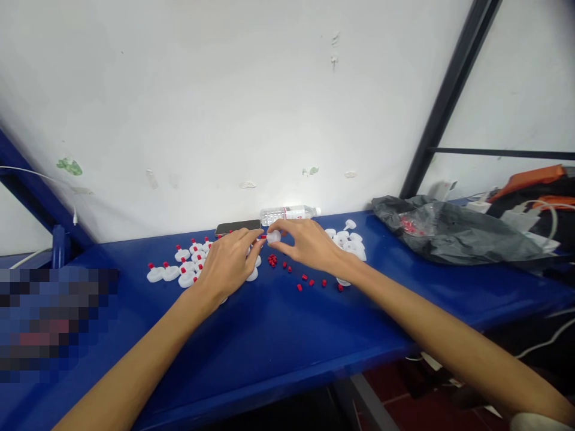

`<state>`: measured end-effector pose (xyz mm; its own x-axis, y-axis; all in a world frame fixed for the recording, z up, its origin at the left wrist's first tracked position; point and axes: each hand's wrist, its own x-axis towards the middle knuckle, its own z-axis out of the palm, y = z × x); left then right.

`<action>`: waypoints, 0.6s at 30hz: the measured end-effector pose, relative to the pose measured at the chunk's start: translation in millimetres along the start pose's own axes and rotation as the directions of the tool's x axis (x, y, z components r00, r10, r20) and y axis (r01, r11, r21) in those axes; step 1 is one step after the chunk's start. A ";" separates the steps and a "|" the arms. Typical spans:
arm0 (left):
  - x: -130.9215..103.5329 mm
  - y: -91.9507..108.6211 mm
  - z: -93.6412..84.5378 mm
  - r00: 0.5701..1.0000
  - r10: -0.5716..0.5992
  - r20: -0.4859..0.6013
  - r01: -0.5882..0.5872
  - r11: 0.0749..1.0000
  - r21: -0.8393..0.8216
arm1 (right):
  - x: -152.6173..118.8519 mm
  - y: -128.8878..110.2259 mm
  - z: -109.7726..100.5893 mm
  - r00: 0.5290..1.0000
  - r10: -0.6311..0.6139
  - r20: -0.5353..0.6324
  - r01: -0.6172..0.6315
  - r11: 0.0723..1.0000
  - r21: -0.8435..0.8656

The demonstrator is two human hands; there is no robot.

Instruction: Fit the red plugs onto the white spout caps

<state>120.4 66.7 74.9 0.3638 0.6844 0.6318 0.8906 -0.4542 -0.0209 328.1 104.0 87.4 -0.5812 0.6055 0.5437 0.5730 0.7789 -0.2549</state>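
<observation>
Here's the pale wall (224,108), rising beyond both hands, and the blue counter (278,341) stretches right beneath them! Well off to the right of the right hand sprawls a dark bag (467,236). Now the left hand (231,257) and right hand (308,242), nearly fingertip to fingertip, each closed in a pinch. Just beyond them a bottle (287,214) lies on its side; just behind the left hand, a phone (238,227). Red-topped pieces (186,280) crowd left of the left hand, a plain pile (345,242) sits beyond the right wrist, and the right hand is clamped on one white piece (274,237)! Smallest now: a red cap (263,237) at that piece's tip, nipped by the left hand, seating impossible to tell. Loose caps (304,277) dot the near side of the right hand.
</observation>
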 end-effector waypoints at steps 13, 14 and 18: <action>-0.5 0.2 -0.3 0.998 -0.053 0.031 0.054 0.997 -0.051 | -2.1 3.5 7.5 0.998 -0.034 0.049 0.038 0.995 -0.093; -0.3 0.4 -1.1 0.997 -0.070 0.020 0.071 0.996 -0.054 | -2.4 4.9 8.0 0.998 -0.022 0.050 0.028 0.993 -0.117; 1.1 1.6 -6.1 0.993 -0.117 -0.019 0.115 0.990 -0.076 | -3.1 12.0 9.9 0.997 -0.007 0.074 0.021 0.982 -0.186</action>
<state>120.6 63.3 80.3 0.2518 0.7218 0.6446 0.9033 -0.4144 0.1113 331.1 113.1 74.7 -0.6262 0.6103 0.4852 0.6582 0.7474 -0.0906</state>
